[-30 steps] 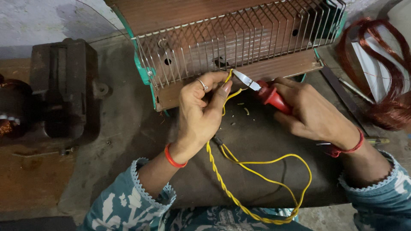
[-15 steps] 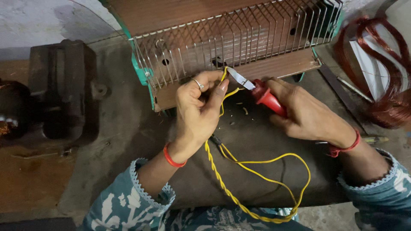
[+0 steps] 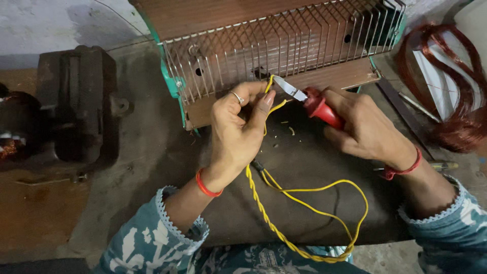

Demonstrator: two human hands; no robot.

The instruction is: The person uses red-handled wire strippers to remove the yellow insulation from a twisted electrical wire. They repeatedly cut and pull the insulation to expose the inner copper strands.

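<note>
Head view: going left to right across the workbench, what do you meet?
Dark iron bench vise → left hand pinching the yellow twisted wire → red-handled steel cutters → right hand gripping them → coil of reddish copper winding wire.

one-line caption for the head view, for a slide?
Left hand pinches a yellow wire while right hand sets red-handled cutters to its end, before a heater grille.
</note>
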